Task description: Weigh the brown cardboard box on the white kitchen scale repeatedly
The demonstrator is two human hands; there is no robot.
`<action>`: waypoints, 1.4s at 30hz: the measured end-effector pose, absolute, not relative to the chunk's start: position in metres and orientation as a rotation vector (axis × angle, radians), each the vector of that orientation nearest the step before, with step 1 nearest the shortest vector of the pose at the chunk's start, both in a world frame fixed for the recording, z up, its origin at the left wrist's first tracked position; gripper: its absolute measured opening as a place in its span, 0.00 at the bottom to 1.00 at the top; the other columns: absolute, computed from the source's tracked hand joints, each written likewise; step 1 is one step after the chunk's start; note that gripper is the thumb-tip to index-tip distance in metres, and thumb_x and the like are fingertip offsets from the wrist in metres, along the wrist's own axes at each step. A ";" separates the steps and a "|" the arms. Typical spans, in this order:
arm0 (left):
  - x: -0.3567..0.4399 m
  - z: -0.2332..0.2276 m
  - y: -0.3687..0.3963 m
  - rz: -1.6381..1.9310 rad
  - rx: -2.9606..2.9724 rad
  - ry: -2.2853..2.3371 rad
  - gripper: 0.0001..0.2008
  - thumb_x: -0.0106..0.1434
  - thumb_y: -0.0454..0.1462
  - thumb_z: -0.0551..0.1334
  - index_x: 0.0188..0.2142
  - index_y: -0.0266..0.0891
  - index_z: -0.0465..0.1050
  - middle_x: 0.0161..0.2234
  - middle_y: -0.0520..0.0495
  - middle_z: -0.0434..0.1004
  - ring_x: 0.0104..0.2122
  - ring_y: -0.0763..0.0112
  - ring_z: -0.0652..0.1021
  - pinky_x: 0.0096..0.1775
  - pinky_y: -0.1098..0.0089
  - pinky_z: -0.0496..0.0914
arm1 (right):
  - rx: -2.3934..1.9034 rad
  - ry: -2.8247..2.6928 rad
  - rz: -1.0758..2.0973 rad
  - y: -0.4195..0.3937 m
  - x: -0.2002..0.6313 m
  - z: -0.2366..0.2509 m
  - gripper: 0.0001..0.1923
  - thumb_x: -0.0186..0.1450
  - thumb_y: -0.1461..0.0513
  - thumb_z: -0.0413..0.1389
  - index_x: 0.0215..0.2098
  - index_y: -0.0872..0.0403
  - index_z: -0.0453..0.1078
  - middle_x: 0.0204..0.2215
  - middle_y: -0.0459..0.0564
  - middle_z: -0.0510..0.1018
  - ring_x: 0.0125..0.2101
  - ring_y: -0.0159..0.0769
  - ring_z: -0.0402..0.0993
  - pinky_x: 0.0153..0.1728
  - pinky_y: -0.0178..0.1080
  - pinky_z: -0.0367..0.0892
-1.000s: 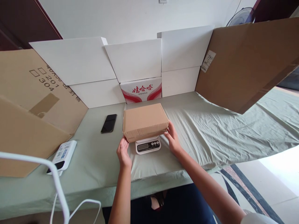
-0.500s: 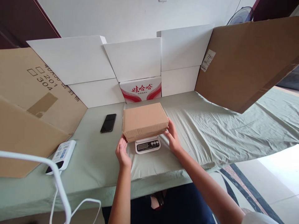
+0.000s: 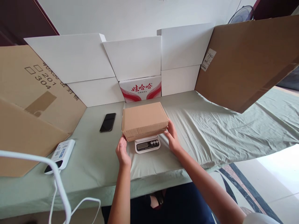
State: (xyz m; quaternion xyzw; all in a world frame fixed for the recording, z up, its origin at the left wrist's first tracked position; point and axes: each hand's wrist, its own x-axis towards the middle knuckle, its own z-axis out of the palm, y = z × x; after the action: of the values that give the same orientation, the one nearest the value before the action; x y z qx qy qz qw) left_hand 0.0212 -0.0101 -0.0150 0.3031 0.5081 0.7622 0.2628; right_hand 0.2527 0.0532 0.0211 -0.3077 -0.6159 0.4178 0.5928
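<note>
A closed brown cardboard box [image 3: 144,119] sits over a small white digital kitchen scale [image 3: 147,145], whose display and buttons show in front. My left hand [image 3: 122,152] is against the box's near left corner, its fingers partly hidden behind it. On the opposite side, my right hand [image 3: 172,135] grips the near right corner. Between them the two hands hold the box. The box covers the scale's platform, so whether its full weight rests there I cannot tell.
A black phone [image 3: 107,122] lies left of the box. Further left are a white device [image 3: 62,155] and a white curved tube [image 3: 54,169] with cables. Large cardboard panels [image 3: 240,62] and white boxes [image 3: 137,59] wall the back and sides of the green cloth [image 3: 196,140].
The view has shifted very slightly. Both hands stay at the box's sides, and the box and scale look unmoved.
</note>
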 end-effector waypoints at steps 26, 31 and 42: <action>0.023 -0.012 -0.011 2.056 0.820 1.373 0.35 0.61 0.57 0.58 0.56 0.34 0.76 0.59 0.31 0.75 0.62 0.49 0.73 0.63 0.53 0.64 | -0.725 -1.430 0.989 0.052 0.252 0.024 0.31 0.68 0.44 0.53 0.67 0.38 0.58 0.67 0.46 0.65 0.68 0.49 0.59 0.67 0.56 0.58; 0.014 -0.003 -0.003 2.043 0.864 1.389 0.33 0.61 0.56 0.59 0.55 0.36 0.77 0.58 0.32 0.76 0.61 0.49 0.74 0.63 0.53 0.64 | -0.728 -1.414 1.021 0.053 0.248 0.033 0.32 0.67 0.43 0.53 0.67 0.38 0.57 0.67 0.47 0.64 0.66 0.51 0.61 0.64 0.57 0.62; -0.023 0.034 0.117 1.933 0.944 1.258 0.31 0.62 0.56 0.60 0.52 0.34 0.76 0.56 0.29 0.77 0.59 0.52 0.75 0.62 0.55 0.64 | -0.652 -1.437 0.880 0.166 0.215 0.052 0.33 0.64 0.43 0.52 0.63 0.44 0.55 0.66 0.52 0.63 0.65 0.50 0.60 0.65 0.56 0.61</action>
State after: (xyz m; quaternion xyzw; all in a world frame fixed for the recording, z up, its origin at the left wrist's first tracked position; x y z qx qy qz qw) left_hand -0.0227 0.1167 0.0344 0.3590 0.4785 0.7352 0.3189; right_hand 0.2154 0.1658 0.0516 -0.2834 -0.6247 0.3824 0.6191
